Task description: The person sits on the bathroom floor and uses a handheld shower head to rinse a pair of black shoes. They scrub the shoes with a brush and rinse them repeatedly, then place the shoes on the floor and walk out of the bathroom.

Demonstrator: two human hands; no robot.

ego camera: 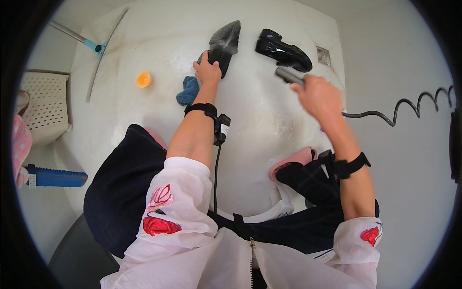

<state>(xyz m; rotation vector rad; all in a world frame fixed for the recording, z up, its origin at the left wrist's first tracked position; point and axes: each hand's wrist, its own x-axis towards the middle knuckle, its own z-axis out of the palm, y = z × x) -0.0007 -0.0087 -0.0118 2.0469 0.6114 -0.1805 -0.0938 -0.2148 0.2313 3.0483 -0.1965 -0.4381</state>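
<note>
My left hand (208, 72) grips a black shoe (221, 59) near its heel end, the ridged sole turned up towards me. Water splashes on the middle of that sole. In my right hand (321, 95) is a grey handheld spray head (290, 76), slightly blurred, its front pointing up and left towards the shoe. A second shoe, glossy black with a block heel (281, 50), lies on its side beyond the spray head. Close to my left wrist, a crumpled blue cloth (188, 92) rests on the wet white floor (249, 119).
An orange cup (144, 79) stands left of the cloth. Farther left are a floor squeegee (97, 48), a perforated beige basket (43, 101) and a blue-bristled brush (59, 177). A coiled black hose (391, 119) runs along the right wall, near a floor drain (323, 55).
</note>
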